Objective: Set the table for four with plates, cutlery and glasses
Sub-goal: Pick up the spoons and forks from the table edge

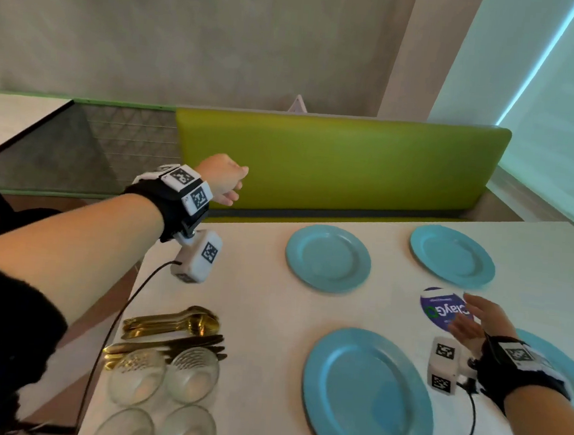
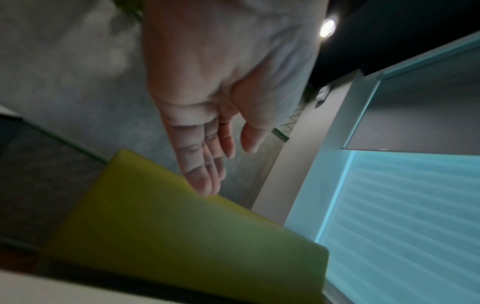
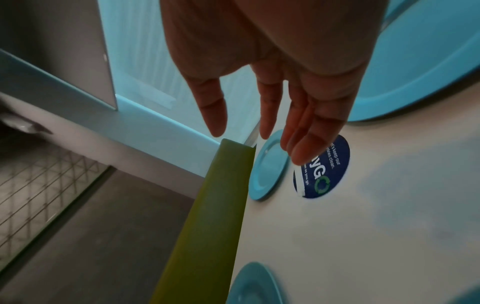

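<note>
glasses (image 1: 162,393): four sitting lower left on the counter (image 1: 270,319)
hands: left hand (image 1: 225,178) and right hand (image 1: 469,321) both hovering, fingers relaxed, holding nothing

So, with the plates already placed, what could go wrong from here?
The glasses stand packed together near the table corner, against the gold cutlery; pulling cutlery out might knock one off. The left wrist cable hangs beside them and could snag a glass.

Head looks down; wrists look along fingers, sharing green bench (image 1: 334,166).
</note>
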Motion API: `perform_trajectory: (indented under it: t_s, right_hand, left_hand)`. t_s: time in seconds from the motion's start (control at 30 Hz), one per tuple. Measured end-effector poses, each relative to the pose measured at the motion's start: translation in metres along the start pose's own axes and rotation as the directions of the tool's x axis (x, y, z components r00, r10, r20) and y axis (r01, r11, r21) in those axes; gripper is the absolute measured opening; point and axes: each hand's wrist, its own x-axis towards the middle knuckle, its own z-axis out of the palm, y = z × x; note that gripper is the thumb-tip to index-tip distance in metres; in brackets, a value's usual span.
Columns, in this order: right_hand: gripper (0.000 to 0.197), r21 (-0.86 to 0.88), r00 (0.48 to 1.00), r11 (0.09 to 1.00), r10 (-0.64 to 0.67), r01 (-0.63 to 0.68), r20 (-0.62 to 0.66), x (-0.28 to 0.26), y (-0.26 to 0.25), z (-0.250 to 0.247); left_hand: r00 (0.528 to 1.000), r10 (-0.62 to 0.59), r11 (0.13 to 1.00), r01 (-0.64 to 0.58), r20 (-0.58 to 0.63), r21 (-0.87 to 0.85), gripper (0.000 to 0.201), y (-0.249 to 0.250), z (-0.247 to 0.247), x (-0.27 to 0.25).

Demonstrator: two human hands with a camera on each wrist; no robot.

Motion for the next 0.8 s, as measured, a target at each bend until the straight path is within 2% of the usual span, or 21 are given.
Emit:
perform_trajectory:
  t_s: [0.07,0.17,0.27,0.37,0.4,0.53,0.8]
  right_hand:
    - [0.019,-0.044,1.0,0.999,-0.013,0.014,0.009,-0.026,0.014,0.007]
    - [0.018,-0.144,0.998,0.99,0.003,0.006,0.063,-0.062,0.038,0.016]
    - [0.015,-0.29,0.993,0.957,0.029,0.004,0.112,-0.087,0.06,0.027]
    - [0.013,-0.431,0.992,0.902,0.037,0.02,0.123,-0.102,0.076,0.042]
    - [0.013,-0.476,0.991,0.879,0.046,0.019,0.124,-0.105,0.08,0.048]
    - [0.013,-0.596,0.986,0.803,0.088,0.013,0.14,-0.116,0.096,0.075]
    - [0.009,-0.666,0.972,0.746,0.165,-0.012,0.167,-0.12,0.121,0.099]
  left_hand:
    - [0.998,0.066,0.985,-0.061,-0.024,0.162,0.024,-0.013,-0.033,-0.004]
    - [0.996,0.089,0.9,-0.081,0.002,0.429,0.028,-0.05,-0.074,-0.009]
    - [0.992,-0.024,0.796,-0.058,0.127,0.602,0.029,-0.103,-0.091,-0.012]
    - [0.952,-0.178,0.675,-0.065,0.248,0.735,0.02,-0.155,-0.085,-0.021]
    - [0.932,-0.221,0.649,-0.078,0.286,0.756,0.021,-0.172,-0.08,-0.022]
    - [0.872,-0.297,0.613,-0.139,0.389,0.778,0.047,-0.226,-0.049,-0.019]
    - [0.847,-0.242,0.616,-0.243,0.473,0.75,0.074,-0.259,-0.005,-0.016]
